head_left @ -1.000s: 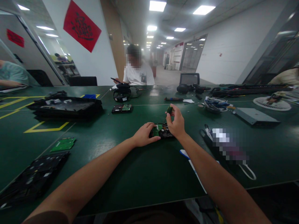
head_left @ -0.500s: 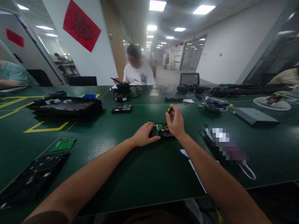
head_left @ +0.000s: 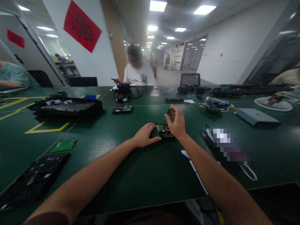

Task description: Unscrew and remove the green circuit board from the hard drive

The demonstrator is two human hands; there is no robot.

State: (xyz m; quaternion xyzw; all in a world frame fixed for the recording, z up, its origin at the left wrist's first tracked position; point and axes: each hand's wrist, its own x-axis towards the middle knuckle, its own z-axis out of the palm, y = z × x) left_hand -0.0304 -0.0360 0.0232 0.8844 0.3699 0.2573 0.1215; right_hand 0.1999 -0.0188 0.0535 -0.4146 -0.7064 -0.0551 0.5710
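A hard drive [head_left: 163,131] with a green circuit board on its upper face lies flat on the table in front of me. My left hand [head_left: 147,135] grips its left end, thumb along the near edge and fingers over the far side. Above the drive's right part, my right hand [head_left: 176,122] is closed around a screwdriver [head_left: 170,110] with a yellow and black handle. The handle points up and the shaft goes down towards the board; whether the tip touches a screw is too small to tell. Beyond them lies a second hard drive [head_left: 122,109].
Black plastic trays [head_left: 67,107] stand at left, with a loose green circuit board [head_left: 63,145] and a black panel [head_left: 35,178] nearer me. On the right are a grey metal box [head_left: 257,117], a cable bundle [head_left: 217,104] and a pixelated object [head_left: 229,147]. A person [head_left: 138,73] sits opposite.
My right thumb and fingers have shifted on the screwdriver handle, which appears slightly turned and shows less yellow. My left hand and the hard drive stay in place.
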